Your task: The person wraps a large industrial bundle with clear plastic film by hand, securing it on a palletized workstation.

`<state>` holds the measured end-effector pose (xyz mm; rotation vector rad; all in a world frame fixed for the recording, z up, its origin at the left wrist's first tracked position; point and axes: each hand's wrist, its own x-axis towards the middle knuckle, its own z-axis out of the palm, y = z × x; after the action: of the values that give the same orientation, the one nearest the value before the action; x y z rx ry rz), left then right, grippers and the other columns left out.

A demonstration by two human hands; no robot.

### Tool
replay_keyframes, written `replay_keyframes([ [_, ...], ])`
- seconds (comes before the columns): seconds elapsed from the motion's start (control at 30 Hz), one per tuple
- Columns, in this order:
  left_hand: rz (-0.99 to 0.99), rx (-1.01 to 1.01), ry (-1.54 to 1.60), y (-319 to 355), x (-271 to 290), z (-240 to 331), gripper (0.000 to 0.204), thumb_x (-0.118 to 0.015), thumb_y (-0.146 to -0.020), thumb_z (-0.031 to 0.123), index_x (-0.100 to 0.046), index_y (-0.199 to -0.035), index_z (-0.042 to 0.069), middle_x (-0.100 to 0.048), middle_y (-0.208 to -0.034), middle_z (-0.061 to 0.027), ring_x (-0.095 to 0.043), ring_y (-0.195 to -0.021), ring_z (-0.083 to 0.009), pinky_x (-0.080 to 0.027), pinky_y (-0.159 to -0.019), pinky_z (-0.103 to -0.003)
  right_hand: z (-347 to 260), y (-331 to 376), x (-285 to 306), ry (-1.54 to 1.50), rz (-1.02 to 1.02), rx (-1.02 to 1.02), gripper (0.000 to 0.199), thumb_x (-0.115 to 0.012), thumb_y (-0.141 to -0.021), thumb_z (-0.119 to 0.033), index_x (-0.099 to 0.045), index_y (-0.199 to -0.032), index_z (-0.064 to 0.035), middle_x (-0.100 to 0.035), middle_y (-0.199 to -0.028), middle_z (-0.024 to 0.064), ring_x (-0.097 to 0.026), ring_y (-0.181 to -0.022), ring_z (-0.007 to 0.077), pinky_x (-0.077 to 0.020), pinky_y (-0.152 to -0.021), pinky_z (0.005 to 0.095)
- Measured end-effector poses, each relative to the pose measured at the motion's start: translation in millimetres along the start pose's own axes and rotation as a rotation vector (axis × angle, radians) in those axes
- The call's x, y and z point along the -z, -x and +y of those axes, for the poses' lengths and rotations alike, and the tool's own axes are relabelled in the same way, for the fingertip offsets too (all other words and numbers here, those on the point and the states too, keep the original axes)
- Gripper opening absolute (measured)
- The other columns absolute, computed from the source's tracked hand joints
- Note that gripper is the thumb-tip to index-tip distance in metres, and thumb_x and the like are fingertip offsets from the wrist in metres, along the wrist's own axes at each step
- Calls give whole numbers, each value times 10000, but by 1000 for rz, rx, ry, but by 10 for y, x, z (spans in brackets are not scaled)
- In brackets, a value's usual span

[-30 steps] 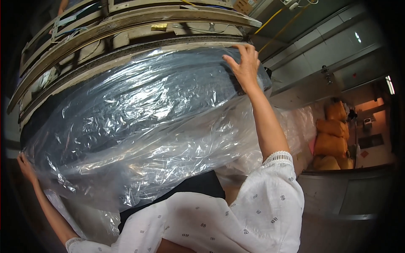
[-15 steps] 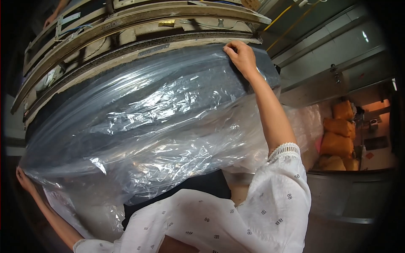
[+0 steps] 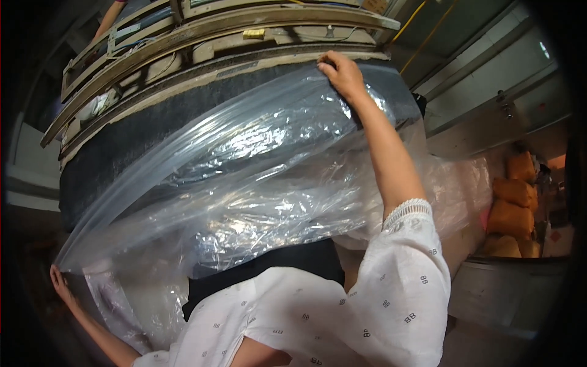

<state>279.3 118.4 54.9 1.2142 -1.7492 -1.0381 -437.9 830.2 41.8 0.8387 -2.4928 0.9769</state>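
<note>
Clear film [image 3: 269, 137] has drawn nearer, its far edge [image 3: 183, 136] baring a dark surface [image 3: 137, 125].

Hands [image 3: 344, 76] holding plastic sheet [image 3: 263, 131], dark surface [image 3: 122, 147]

R hand [image 3: 344, 76]: palm hid | bkgd arm [image 3: 109, 19]: cut, top edge

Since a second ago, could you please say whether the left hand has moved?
Yes: the left hand moved away from the wooden beam, toward the person.
</note>
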Motion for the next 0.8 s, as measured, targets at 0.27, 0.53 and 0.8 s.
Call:
replay_keyframes([
  [0.27, 61, -168, 508, -599, -927, 901, 420, -556, -879, 324, -493, -1219, 86, -520, -1159, -31, -502, -970, -134, -408, -811, -271, -92, -710, 850, -668, 594, -135, 157, -525, -858, -202, -583, -895, -61, -592, -842, 66, -549, -755, 156, -448, -696, 301],
  [0.53, 53, -386, 71, -824, -3317, 631, 223, -553, -891, 282, -588, -923, 63, -503, -764, 44, -447, -714, -54, -374, -671, -195, 1134, -170, 339, -131, 482, -288, 213, -553, -850, -202, -578, -917, -1, -615, -752, 52, -551, -691, 132, -444, -676, 267],
  [0.8, -85, -265, 110, -1335, -3517, 702, 299, -623, -844, 298, -640, -1022, 58, -597, -904, 27, -500, -808, -69, -380, -736, -194, 1165, -385, 295, -48, 402, -285, 242, -612, -813, -241, -635, -872, -7, -633, -777, 73, -566, -717, 135, -445, -690, 267],
])
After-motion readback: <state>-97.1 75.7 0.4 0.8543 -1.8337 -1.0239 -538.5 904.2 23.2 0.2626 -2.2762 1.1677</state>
